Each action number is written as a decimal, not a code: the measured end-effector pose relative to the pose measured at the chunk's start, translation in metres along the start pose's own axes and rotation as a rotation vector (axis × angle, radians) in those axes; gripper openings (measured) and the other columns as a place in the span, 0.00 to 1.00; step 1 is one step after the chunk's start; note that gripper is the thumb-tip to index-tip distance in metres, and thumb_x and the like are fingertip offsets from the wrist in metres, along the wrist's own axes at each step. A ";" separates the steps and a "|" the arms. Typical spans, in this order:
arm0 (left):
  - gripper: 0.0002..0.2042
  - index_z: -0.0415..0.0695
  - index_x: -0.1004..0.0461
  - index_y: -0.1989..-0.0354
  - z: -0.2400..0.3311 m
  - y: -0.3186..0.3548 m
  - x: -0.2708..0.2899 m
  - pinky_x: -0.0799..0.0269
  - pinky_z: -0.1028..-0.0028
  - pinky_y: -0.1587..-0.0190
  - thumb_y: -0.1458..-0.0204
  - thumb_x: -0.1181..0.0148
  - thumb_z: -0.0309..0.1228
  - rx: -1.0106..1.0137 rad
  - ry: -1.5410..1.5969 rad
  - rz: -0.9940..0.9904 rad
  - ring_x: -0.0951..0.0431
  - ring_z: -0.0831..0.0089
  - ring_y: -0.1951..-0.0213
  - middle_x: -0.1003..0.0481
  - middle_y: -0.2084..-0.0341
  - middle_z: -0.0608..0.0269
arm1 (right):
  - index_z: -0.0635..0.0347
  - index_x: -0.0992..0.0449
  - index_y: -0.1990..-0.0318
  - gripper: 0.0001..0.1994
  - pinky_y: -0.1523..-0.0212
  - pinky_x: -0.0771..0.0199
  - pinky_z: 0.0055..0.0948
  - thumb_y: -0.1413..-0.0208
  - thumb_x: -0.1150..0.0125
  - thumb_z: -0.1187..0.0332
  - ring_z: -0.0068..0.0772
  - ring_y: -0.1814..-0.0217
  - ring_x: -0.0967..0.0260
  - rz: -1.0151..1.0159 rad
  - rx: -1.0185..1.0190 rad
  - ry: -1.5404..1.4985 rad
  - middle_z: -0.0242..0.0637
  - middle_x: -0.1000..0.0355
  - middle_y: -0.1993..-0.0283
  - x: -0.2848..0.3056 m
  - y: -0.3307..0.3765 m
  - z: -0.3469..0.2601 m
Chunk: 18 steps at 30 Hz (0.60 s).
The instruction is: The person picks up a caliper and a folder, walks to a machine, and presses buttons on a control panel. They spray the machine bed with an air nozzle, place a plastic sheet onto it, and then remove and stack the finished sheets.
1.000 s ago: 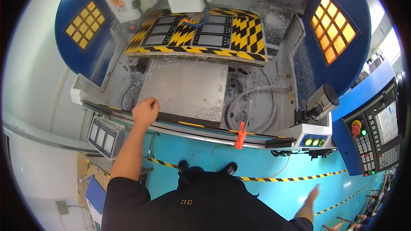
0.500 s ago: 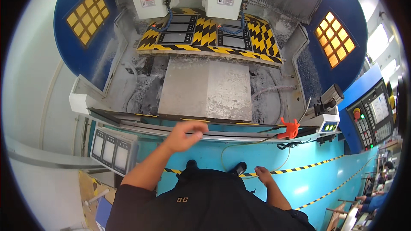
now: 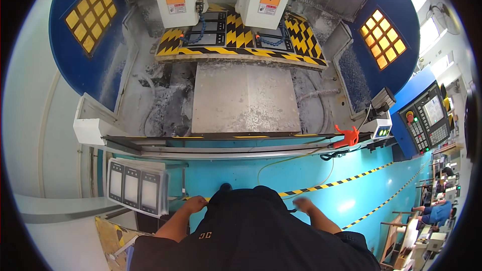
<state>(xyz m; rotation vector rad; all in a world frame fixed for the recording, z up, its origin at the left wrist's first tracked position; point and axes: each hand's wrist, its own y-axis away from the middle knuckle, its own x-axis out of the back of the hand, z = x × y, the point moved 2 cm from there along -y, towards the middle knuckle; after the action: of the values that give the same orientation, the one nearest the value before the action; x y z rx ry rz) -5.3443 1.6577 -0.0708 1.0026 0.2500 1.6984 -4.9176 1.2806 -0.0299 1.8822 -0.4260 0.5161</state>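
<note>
My left hand (image 3: pixel 196 204) hangs low by my left side, its fingers curled in and nothing visible in them. To its left is a stack of black-framed panels with pale windows (image 3: pixel 132 185). My right hand (image 3: pixel 303 204) hangs by my right side, its fingers smeared by motion. Neither hand touches the machine in front of me. Inside it, similar black-framed panels (image 3: pixel 203 38) lie on a yellow-and-black striped worktable (image 3: pixel 238 52), partly hidden by two white spindle heads (image 3: pixel 175 0).
A grey metal cover (image 3: pixel 246 98) stretches before the worktable. A red air gun (image 3: pixel 347 136) hangs at the machine's front right edge, its hose looping over the turquoise floor (image 3: pixel 241 170). A control panel (image 3: pixel 427 118) stands at the right. Another person (image 3: pixel 438 213) is farther right.
My left hand has drawn back from the machine's front edge to my side. My right hand stays low beside me. The view has shifted, and my feet are now mostly hidden.
</note>
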 end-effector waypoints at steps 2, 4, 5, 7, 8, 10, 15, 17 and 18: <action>0.16 0.43 0.20 0.62 -0.021 0.003 0.001 0.27 0.56 0.53 0.47 0.42 0.44 0.038 0.022 0.023 0.22 0.49 0.54 0.21 0.63 0.48 | 0.63 0.21 0.52 0.24 0.48 0.28 0.39 0.44 0.39 0.50 0.46 0.49 0.25 0.071 0.107 -0.015 0.50 0.22 0.54 0.009 -0.005 -0.005; 0.17 0.42 0.20 0.62 -0.036 0.001 0.006 0.28 0.55 0.51 0.47 0.42 0.43 0.217 0.027 0.019 0.23 0.48 0.54 0.21 0.61 0.46 | 0.63 0.21 0.52 0.24 0.47 0.28 0.39 0.44 0.39 0.50 0.47 0.49 0.25 0.097 0.164 -0.018 0.50 0.22 0.54 0.016 -0.009 -0.014; 0.17 0.42 0.20 0.62 -0.040 -0.001 0.009 0.28 0.55 0.51 0.47 0.42 0.43 0.167 0.046 0.036 0.23 0.48 0.54 0.21 0.61 0.46 | 0.64 0.21 0.52 0.24 0.47 0.28 0.39 0.44 0.39 0.51 0.47 0.49 0.25 0.093 0.140 -0.026 0.50 0.22 0.54 0.019 -0.012 -0.018; 0.17 0.42 0.20 0.61 -0.046 -0.005 0.012 0.28 0.56 0.51 0.48 0.42 0.44 0.181 0.073 0.070 0.23 0.47 0.53 0.21 0.59 0.46 | 0.65 0.21 0.52 0.23 0.47 0.28 0.39 0.44 0.39 0.52 0.48 0.48 0.25 0.085 0.124 -0.055 0.50 0.22 0.54 0.021 -0.013 -0.027; 0.17 0.42 0.20 0.61 -0.046 -0.006 0.013 0.28 0.56 0.51 0.48 0.42 0.44 0.108 0.081 0.105 0.23 0.47 0.53 0.21 0.59 0.46 | 0.65 0.21 0.52 0.23 0.47 0.28 0.39 0.44 0.39 0.52 0.48 0.48 0.25 0.107 0.166 -0.059 0.50 0.22 0.54 0.021 -0.015 -0.032; 0.17 0.43 0.19 0.60 -0.049 -0.006 0.013 0.28 0.56 0.50 0.48 0.42 0.44 0.173 0.107 0.092 0.23 0.48 0.53 0.21 0.59 0.48 | 0.64 0.21 0.54 0.22 0.49 0.28 0.38 0.44 0.40 0.52 0.48 0.50 0.25 0.022 0.122 -0.080 0.49 0.22 0.55 0.016 -0.017 -0.037; 0.16 0.43 0.20 0.61 -0.043 -0.005 -0.005 0.27 0.57 0.51 0.48 0.42 0.43 0.236 0.222 0.092 0.22 0.49 0.54 0.21 0.59 0.47 | 0.62 0.21 0.55 0.22 0.51 0.27 0.38 0.45 0.41 0.51 0.48 0.51 0.25 0.030 0.188 0.029 0.49 0.22 0.56 0.011 -0.026 -0.036; 0.16 0.43 0.20 0.61 -0.039 -0.004 -0.009 0.27 0.57 0.51 0.48 0.41 0.42 0.260 0.254 0.075 0.22 0.49 0.54 0.21 0.59 0.47 | 0.61 0.21 0.55 0.22 0.51 0.27 0.38 0.45 0.41 0.51 0.48 0.52 0.25 0.022 0.179 0.022 0.49 0.22 0.56 0.012 -0.030 -0.031; 0.13 0.41 0.21 0.64 -0.037 -0.002 -0.012 0.28 0.60 0.57 0.47 0.41 0.39 0.199 0.240 0.105 0.23 0.58 0.61 0.23 0.66 0.53 | 0.61 0.21 0.55 0.21 0.51 0.27 0.38 0.44 0.41 0.51 0.48 0.52 0.25 0.025 0.187 0.012 0.48 0.22 0.56 0.013 -0.031 -0.028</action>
<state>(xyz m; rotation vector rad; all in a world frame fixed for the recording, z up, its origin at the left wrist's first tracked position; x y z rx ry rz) -5.3685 1.6598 -0.1007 0.9686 0.5403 1.9195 -4.8950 1.3170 -0.0385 2.0539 -0.4048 0.6012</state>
